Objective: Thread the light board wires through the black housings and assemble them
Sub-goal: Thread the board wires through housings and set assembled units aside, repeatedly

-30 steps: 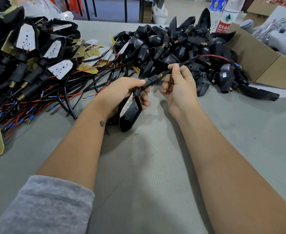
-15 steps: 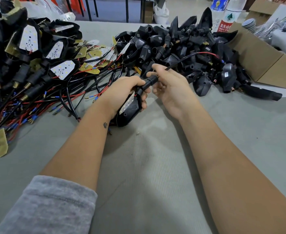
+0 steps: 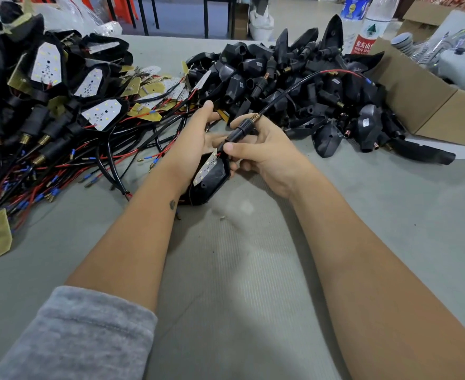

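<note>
Your left hand [image 3: 195, 141] cradles the black housing [image 3: 212, 179] from behind, mid-scene just above the counter [image 3: 253, 270], grip curled round it, forefinger sticking up. White light board [image 3: 206, 168] sits inside the housing. Your right hand [image 3: 267, 152] has thumb and fingers pinching the housing's black stem [image 3: 239, 130]; the wire [image 3: 294, 87] exits its brass threaded tip and arcs far right, going red near the end, over the heap. Far and right of your hands: pile of empty black housings [image 3: 308, 78], crowding right up to them. Left: finished units [image 3: 47, 86] with boards, yellow-backed loose boards [image 3: 146, 86], and a tangle of red and black leads [image 3: 61, 171] with blue-sleeved terminals. Far right: open cardboard box [image 3: 431, 105], contents unclear, something white and clear plastic. Behind the pile: two water bottles [image 3: 368, 26]; the nearer one has a red label with white Chinese characters, not fully readable. Grey sleeve [image 3: 75, 338] near left.
</note>
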A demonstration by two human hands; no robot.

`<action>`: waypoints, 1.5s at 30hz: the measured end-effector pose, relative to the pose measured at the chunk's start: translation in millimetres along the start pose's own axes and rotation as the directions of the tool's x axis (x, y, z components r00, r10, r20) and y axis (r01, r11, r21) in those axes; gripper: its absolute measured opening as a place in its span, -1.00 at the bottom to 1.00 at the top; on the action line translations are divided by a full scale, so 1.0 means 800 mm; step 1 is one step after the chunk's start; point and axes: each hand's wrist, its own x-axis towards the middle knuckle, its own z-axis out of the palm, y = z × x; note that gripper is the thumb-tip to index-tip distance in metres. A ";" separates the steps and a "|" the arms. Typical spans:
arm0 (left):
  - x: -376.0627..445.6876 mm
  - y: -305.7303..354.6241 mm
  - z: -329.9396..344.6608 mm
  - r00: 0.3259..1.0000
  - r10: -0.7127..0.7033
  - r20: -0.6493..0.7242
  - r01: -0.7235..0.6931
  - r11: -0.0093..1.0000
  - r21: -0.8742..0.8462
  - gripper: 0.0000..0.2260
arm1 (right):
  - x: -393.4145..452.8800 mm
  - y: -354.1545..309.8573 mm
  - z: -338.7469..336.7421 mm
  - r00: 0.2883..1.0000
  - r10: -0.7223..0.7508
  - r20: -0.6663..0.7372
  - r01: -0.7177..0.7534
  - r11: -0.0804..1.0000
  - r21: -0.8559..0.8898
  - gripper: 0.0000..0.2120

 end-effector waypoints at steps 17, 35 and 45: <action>-0.012 0.002 0.020 0.963 0.248 -0.106 -0.224 0.954 0.199 -0.96 | 0.010 0.011 0.005 0.897 -0.153 -0.414 0.209 0.973 0.094 -0.71; -0.003 -0.007 0.022 0.873 0.407 -0.269 -0.233 0.832 0.504 -0.83 | 0.013 0.013 -0.005 0.800 -0.228 -0.555 0.290 0.957 0.026 -0.69; 0.000 -0.007 0.022 0.915 0.203 -0.349 -0.134 0.968 0.212 -0.77 | 0.016 0.015 -0.008 0.808 -0.231 -0.543 0.317 0.946 0.069 -0.69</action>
